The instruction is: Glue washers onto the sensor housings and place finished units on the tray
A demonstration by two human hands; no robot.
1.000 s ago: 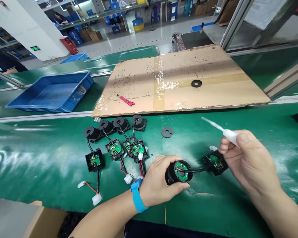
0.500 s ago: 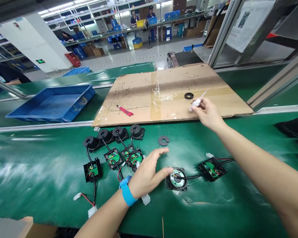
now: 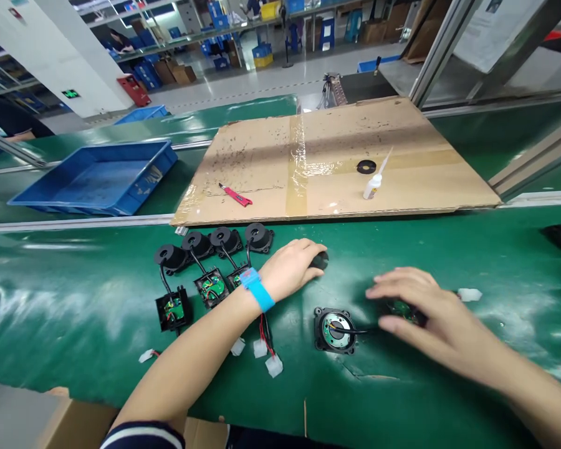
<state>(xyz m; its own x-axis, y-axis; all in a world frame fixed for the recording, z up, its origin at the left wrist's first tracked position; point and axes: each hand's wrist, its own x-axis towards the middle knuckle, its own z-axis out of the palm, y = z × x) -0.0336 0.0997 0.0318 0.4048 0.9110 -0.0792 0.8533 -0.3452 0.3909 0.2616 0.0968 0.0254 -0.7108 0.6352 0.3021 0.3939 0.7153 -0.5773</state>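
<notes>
1. A thin dark disc [image 3: 318,262] is found at the middle of the green surface [image 3: 402,405], toward its far edge, partly covered by the left hand [image 3: 287,269].
2. The left grip is narrowed around the disc, with thumb and fingertips at opposite parts of its rim; whether it is firmly pinched or merely touched cannot be told.
3. The disc is judged light and perhaps pliable, awkward to lift from a smooth top; it would best be taken by the outer rim.
4. Nearer the surface's near edge, a round black housing [image 3: 335,330] is set with its circuit board facing up. A stiff shell with delicate wiring is presumed, so it would best be held by its outer wall or corner lugs.
5. By a black cable [image 3: 365,331] it is joined to a black box [image 3: 401,308], half hidden under the right hand [image 3: 437,315]. The right grip is spread wide with nothing held; contact with the box cannot be confirmed.
6. Four similar housings [image 3: 224,239] are lined up along the far edge, left of the disc.
7. On the cardboard sheet [image 3: 257,149] beyond, a white bottle [image 3: 373,187] is stood by its near edge, a black ring [image 3: 366,166] just behind; a red knife [image 3: 236,195] is laid toward the near left corner.
</notes>
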